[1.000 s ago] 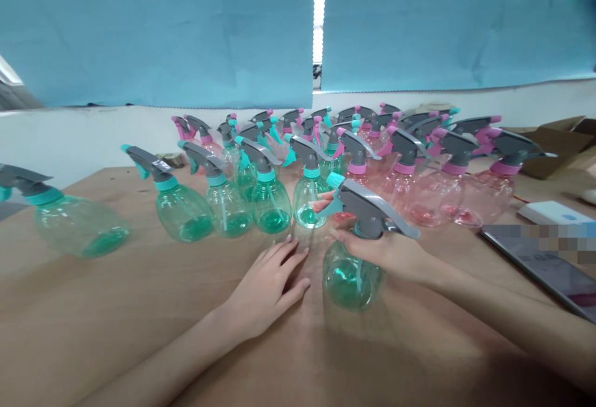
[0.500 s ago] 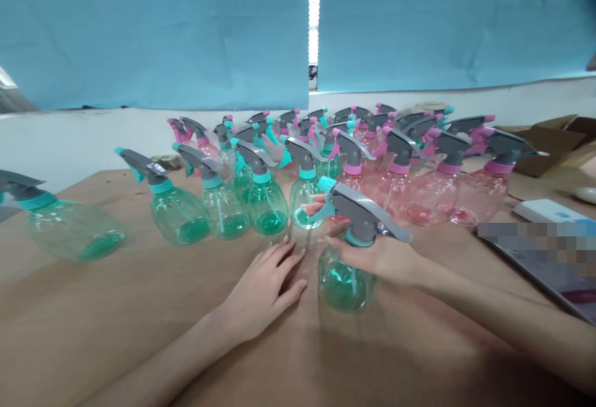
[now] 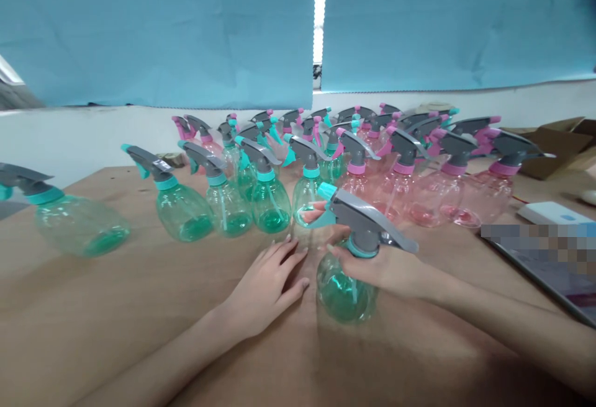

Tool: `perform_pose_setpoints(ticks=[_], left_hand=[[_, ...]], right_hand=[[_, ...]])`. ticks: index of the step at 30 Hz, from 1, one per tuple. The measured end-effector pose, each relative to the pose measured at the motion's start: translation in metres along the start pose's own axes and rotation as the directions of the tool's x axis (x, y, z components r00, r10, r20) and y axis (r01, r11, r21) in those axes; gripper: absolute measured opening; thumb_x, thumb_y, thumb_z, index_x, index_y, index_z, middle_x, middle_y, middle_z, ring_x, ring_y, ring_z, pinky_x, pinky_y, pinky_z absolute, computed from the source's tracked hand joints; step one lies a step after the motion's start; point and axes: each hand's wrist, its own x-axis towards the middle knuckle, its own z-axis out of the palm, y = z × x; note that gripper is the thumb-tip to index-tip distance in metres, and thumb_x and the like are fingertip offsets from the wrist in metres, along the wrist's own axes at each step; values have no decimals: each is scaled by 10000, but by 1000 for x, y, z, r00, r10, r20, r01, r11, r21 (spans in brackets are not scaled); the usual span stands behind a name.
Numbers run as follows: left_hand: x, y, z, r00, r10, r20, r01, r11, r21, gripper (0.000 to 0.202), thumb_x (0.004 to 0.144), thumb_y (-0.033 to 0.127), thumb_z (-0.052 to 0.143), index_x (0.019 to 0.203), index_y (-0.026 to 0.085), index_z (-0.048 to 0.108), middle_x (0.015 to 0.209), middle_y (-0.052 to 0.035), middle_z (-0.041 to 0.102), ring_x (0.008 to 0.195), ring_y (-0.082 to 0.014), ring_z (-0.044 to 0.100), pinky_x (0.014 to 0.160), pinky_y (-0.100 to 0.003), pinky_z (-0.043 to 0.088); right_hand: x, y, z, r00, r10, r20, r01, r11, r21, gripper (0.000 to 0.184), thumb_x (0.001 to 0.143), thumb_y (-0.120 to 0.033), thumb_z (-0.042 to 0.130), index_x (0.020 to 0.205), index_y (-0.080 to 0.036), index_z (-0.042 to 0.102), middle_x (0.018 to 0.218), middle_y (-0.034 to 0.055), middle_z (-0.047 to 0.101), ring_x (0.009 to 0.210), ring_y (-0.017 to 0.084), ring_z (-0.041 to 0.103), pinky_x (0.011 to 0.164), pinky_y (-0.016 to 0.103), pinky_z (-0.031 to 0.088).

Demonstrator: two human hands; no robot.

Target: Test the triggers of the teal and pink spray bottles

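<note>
My right hand is wrapped round the upper part of a green spray bottle with a grey and turquoise trigger head, just under its collar. The bottle is upright or nearly so; whether its base touches the wood I cannot tell. Its nozzle points to the left, and some of my fingers are hidden behind it. Flat on the wooden table, to the left of that bottle, my left hand lies open with fingers stretched out. Beyond my fingertips stands a green spray bottle in a row of similar ones.
Several pink spray bottles stand in rows at the back right. A lone green spray bottle is at the far left. On the right are a dark flat device, a white box and a cardboard box. Blue curtains hang behind.
My right hand and the spray bottle in it have come slightly lower and nearer to me. My left hand stays on the table. The whole view has shifted a little.
</note>
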Motion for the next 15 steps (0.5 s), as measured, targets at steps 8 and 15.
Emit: perform_pose_setpoints(ticks=[8, 15], left_hand=[[0, 0, 1, 1000, -9, 0, 9, 1000, -13, 444, 972, 397, 450, 1358, 180, 481, 1450, -127, 424, 1348, -290, 352, 1072, -487, 326], [-1, 0, 2, 1000, -10, -3, 10, 1000, -11, 449, 968, 398, 460, 1353, 168, 484, 1441, -132, 433, 1347, -289, 350, 1075, -486, 323]], right_hand=[[-2, 0, -1, 1000, 10, -18, -11, 997, -71, 473, 755, -138, 509, 1193, -316, 518, 684, -55, 604, 567, 134, 563, 527, 248, 477], [-2, -10, -7, 1000, 12, 0, -12, 998, -67, 344, 699, -156, 510, 1020, -266, 567, 701, -38, 609, 615, 138, 585, 567, 266, 496]])
